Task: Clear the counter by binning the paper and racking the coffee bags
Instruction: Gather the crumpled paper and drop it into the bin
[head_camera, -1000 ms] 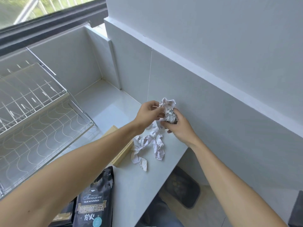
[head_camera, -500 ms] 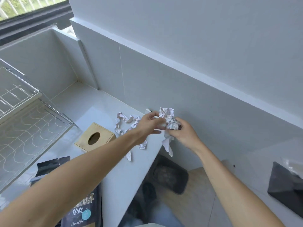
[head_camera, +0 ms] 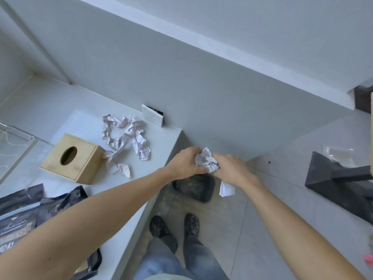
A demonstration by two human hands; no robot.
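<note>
Both hands hold one crumpled wad of white paper (head_camera: pixel 205 163) past the counter's right end, above a dark bin (head_camera: pixel 196 187) on the floor. My left hand (head_camera: pixel 184 166) grips the wad from the left and my right hand (head_camera: pixel 234 172) from the right, with a paper tail hanging below the right hand. More crumpled paper strips (head_camera: pixel 126 139) lie on the white counter (head_camera: pixel 84 122). Black coffee bags (head_camera: pixel 24 215) lie at the counter's near left, partly hidden by my left arm.
A wooden tissue box (head_camera: pixel 74 160) sits on the counter beside the loose paper. A wire rack's corner (head_camera: pixel 14 142) shows at far left. A wall socket (head_camera: pixel 152 117) is behind the paper. My feet stand on the tiled floor; a dark object (head_camera: pixel 335 178) lies at right.
Both hands have carried the paper wad to the right, off the counter and over the bin. The view has turned right and down, and the rack has slid almost out of view.
</note>
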